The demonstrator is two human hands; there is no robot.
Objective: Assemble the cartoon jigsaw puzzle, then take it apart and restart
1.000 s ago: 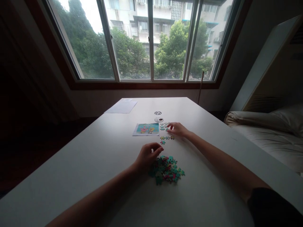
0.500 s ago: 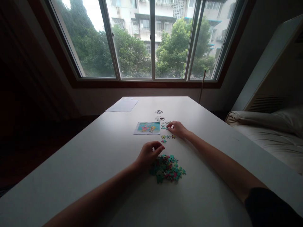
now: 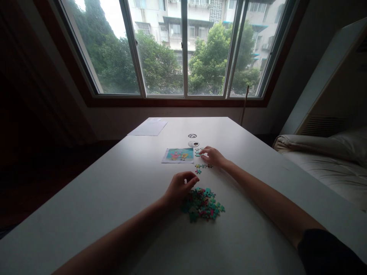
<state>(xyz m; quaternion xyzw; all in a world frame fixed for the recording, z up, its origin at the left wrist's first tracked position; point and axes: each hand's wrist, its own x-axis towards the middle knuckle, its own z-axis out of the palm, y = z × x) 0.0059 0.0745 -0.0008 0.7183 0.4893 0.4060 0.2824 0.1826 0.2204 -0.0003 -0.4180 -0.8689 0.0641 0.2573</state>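
Note:
My right hand (image 3: 212, 156) reaches over a small group of pale green jigsaw puzzle pieces (image 3: 197, 154), its fingertips closed on a puzzle piece at their right edge. The fingers partly cover that piece. My left hand (image 3: 181, 186) rests at the near side with thumb and fingers curled together; anything in the pinch is too small to make out. Just under and right of it lies a heap of mixed puzzle pieces (image 3: 204, 206), mostly green with some pink. Between the hands sits a short row of yellowish pieces (image 3: 203, 166), with a separate puzzle piece (image 3: 198, 171) below.
A cartoon picture sheet (image 3: 180, 154) lies left of the green pieces. Beyond are two round black-and-white items (image 3: 193, 144). Some white paper (image 3: 149, 128) is at the far left of the white table (image 3: 114, 191). A cushioned seat (image 3: 321, 156) stands at the right.
My right hand has shifted slightly left over the green puzzle pieces, its fingers a bit more stretched. My left hand and the heap stay about where they were.

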